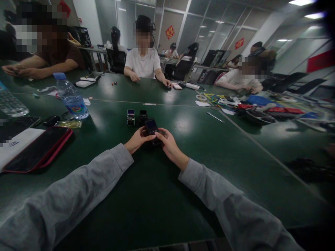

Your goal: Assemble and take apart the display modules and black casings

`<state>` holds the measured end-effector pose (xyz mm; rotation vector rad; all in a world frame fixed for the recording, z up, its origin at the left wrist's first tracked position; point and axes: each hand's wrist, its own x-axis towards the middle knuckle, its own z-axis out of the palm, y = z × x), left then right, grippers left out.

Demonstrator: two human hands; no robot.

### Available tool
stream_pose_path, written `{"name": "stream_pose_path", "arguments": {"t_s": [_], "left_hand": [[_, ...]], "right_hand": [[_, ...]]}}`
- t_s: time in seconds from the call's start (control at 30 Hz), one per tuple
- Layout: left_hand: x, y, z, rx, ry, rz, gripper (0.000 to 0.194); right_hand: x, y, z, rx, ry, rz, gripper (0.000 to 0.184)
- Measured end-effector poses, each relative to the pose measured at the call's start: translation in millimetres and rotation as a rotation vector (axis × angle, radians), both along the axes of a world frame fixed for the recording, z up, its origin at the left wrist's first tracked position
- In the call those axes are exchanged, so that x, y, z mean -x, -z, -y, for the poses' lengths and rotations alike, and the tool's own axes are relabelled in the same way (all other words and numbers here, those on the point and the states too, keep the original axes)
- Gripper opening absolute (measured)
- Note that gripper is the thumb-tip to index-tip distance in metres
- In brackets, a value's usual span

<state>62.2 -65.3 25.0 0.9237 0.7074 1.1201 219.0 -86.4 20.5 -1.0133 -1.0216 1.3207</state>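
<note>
Black handheld device (152, 127) held between two hands, screen toward the wearer

The black handheld device sat at the middle of the green table (146, 195), gripped from both sides, its top leaning a little to the left. The left hand (136, 140) closed on its left edge and the right hand (169, 143) on its right; both thumbs lay across the lower front, with the fingers curled around behind. That grip probably kept it steady while leaving the dark screen uncovered and facing the wearer. Whether its lower edge touched the tabletop could not be told, as the hands hid it.

Just beyond it were a second black device (143, 114) and, to the left of that, a silver-framed device (131, 118). The pair were side by side, apart from each other, seemingly set there to be within easy reach. The held one overlapped the second black device in view; contact could not be judged. A water bottle (72, 99) and a red-cased tablet (39, 148) were off to the left, perhaps to leave the hands room.
</note>
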Motion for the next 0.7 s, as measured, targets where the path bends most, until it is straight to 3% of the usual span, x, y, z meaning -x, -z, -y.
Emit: {"name": "stream_pose_path", "arguments": {"t_s": [0.17,0.43,0.53,0.6,0.7], "left_hand": [[4.0,3.9,-5.2,-0.058,0.002,-0.031,0.05],[7.9,3.4,-8.5,0.008,0.041,0.019,0.049],[6.4,1.2,-7.9,0.038,0.044,0.019,0.034],[5.0,1.0,-6.2,0.03,0.014,0.02,0.025],[6.2,1.6,-4.1,-0.075,-0.141,-0.017,0.025]], "right_hand": [[-3.7,-2.5,-2.0,0.041,-0.01,-0.049,0.059],[-5.5,-5.9,0.1,0.025,-0.05,0.01,0.057],[-7.0,-3.3,-2.9,0.029,-0.032,0.015,0.055],[-8.4,-1.9,-4.8,0.037,-0.03,0.013,0.054],[-10.5,-2.9,-5.0,0.029,-0.077,0.047,0.05]]}}
